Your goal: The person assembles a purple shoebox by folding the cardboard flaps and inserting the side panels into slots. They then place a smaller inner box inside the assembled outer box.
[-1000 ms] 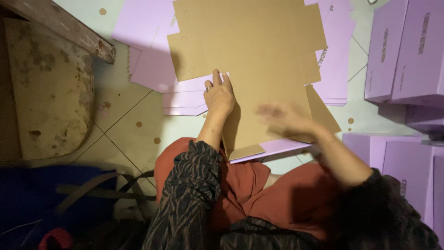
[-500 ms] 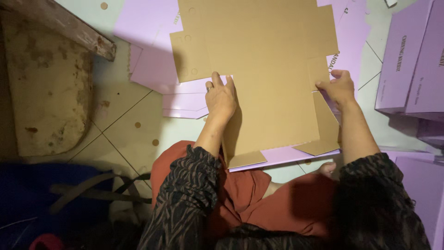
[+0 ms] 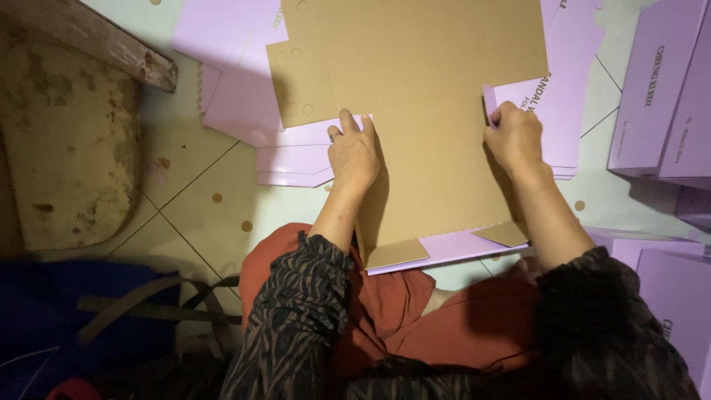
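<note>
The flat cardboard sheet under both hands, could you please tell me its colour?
Plain brown on the flat cardboard sheet, lilac at its near edge; head view.

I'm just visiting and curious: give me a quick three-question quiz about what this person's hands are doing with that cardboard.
1. True or false: the left hand lies flat on the brown side of the flat cardboard box blank.
2. What does the right hand pinch?
A. a side flap of the blank
B. a pair of scissors
C. a roll of tape
3. What colour are the folded boxes stacked at the right?

Key: 1 true; 2 A; 3 purple.
</note>
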